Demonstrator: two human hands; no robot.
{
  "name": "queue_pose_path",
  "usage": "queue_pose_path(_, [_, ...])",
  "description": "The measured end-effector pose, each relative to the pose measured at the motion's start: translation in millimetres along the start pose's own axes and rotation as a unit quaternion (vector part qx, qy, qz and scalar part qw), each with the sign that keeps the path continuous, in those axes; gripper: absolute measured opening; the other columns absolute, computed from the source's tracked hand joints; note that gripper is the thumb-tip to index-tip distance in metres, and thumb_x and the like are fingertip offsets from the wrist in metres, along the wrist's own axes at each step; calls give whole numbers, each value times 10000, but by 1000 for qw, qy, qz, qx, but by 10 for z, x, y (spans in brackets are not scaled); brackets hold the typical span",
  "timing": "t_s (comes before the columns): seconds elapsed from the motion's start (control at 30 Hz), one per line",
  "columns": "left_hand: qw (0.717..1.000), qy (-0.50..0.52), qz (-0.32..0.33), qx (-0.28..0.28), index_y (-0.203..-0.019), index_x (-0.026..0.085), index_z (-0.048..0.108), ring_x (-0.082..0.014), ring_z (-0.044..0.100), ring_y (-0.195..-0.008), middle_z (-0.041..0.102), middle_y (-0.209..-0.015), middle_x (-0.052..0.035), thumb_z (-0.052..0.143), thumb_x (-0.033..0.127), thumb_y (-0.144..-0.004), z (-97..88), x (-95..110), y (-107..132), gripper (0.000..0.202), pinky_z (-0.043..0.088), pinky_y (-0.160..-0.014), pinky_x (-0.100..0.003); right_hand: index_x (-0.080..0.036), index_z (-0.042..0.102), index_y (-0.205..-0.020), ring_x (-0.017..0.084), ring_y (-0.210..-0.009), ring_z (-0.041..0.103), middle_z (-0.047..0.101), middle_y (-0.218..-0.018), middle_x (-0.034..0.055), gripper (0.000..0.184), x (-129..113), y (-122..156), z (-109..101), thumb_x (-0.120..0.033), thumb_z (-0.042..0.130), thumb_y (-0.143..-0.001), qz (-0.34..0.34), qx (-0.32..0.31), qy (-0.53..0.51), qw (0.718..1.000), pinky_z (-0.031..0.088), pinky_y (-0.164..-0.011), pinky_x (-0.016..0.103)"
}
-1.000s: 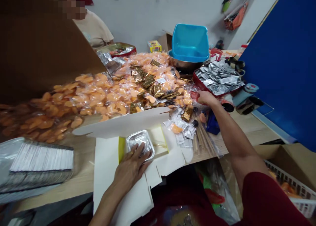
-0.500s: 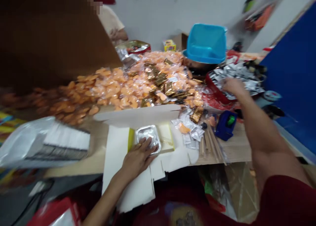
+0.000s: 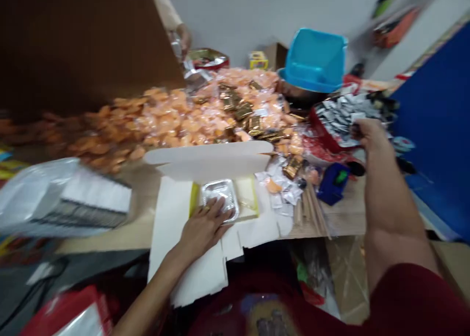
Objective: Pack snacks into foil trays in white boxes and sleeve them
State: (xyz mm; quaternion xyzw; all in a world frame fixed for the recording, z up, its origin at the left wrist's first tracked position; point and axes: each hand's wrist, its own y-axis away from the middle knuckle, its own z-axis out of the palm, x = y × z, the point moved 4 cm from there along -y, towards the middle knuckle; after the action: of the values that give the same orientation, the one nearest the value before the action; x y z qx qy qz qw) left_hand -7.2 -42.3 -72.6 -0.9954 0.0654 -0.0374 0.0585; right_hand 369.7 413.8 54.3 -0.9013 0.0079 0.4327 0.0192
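- Pressing down on the foil tray [image 3: 219, 199], the left hand [image 3: 203, 233] lies flat, fingers spread, at 6 o'clock, with the tray sitting inside the opened white carton [image 3: 183, 262].
- Raised at 3 o'clock, the right hand [image 3: 372, 136] is blurred, its fingers curled just beside the silver sachets [image 3: 347, 113] in a red tray [image 3: 318, 128]; whether it holds anything cannot be told.
- Orange packets [image 3: 176, 118] lie heaped at 12 o'clock, with a co-worker's hand [image 3: 183, 36] beyond them.
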Motion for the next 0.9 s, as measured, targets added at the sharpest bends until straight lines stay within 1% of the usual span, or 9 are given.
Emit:
queue_pose_path(0.07, [999, -18, 17, 27, -1353, 323, 740, -414, 618, -1372, 594, -1555, -127, 533, 447, -1074, 33, -41, 1, 369, 580, -1008, -555, -153, 642, -1019, 91, -638, 580, 626, -817, -21, 230, 26, -74, -85, -382, 639, -1043, 9, 21, -8, 1000, 539, -598, 229])
queue_pose_path(0.2, [998, -29, 41, 47, -1329, 328, 756, -403, 650, -1340, 603, -1547, -125, 489, 440, -1088, 44, -55, -23, 377, 605, -965, -541, -179, 612, -913, 117, -641, 589, 608, -717, -21, 73, 56, -109, -188, -205, 680, -922, -19, 22, 20, 999, 532, -623, 231])
queue_pose_path(0.27, [998, -26, 39, 48, -1323, 337, 760, -399, 657, -1332, 609, -1542, -120, 465, 446, -1093, 43, -56, -25, 390, 610, -962, -539, -173, 640, -855, 151, -666, 617, 623, -689, -3, 90, 75, -76, -125, -157, 722, -820, -28, -4, 70, 997, 524, -642, 250])
queue_pose_path(0.37, [998, -22, 31, 46, -1329, 342, 757, -397, 657, -1334, 612, -1539, -114, 457, 451, -1093, 52, -64, -18, 396, 612, -968, -541, -156, 679, -753, 237, -784, 679, 660, -679, 51, 117, 108, -20, 87, -81, 735, -684, -31, -42, 178, 983, 515, -722, 291])
queue_pose_path(0.43, [998, -22, 27, 46, -1338, 345, 750, -394, 647, -1350, 606, -1546, -109, 460, 445, -1093, 53, -62, -11, 393, 611, -975, -540, -141, 712, -769, 302, -935, 701, 722, -789, 117, 137, 115, 9, 234, -63, 713, -657, -39, -49, 243, 968, 506, -810, 319])
queue_pose_path(0.57, [999, -29, 25, 32, -1341, 333, 750, -394, 641, -1359, 595, -1557, -113, 493, 440, -1083, 33, -36, -4, 379, 608, -993, -543, -79, 760, -971, 379, -1157, 664, 746, -1119, 254, 294, 98, 29, 386, -77, 656, -696, -63, -43, 322, 944, 478, -930, 368])
queue_pose_path(0.63, [999, -30, 18, 20, -1348, 327, 746, -393, 633, -1369, 589, -1563, -114, 518, 427, -1076, 20, -27, -7, 369, 602, -1009, -545, -72, 758, -1008, 381, -1161, 665, 739, -1155, 265, 334, 103, 22, 392, -80, 650, -692, -72, -49, 336, 938, 476, -930, 372])
queue_pose_path(0.77, [1000, -26, 8, 11, -1358, 333, 740, -391, 621, -1385, 581, -1572, -108, 548, 418, -1066, 9, -20, -19, 359, 602, -1014, -544, -119, 748, -993, 346, -1052, 695, 759, -1056, 207, 348, 180, 30, 362, -94, 673, -654, -81, -48, 322, 942, 483, -873, 350])
queue_pose_path(0.9, [999, -32, 13, 18, -1353, 337, 743, -391, 634, -1370, 589, -1564, -109, 551, 414, -1063, 25, -20, -24, 356, 613, -995, -545, -132, 695, -1083, 345, -1066, 666, 736, -1080, 204, 410, 301, 35, 274, -135, 675, -674, -81, 29, 259, 962, 477, -898, 365])
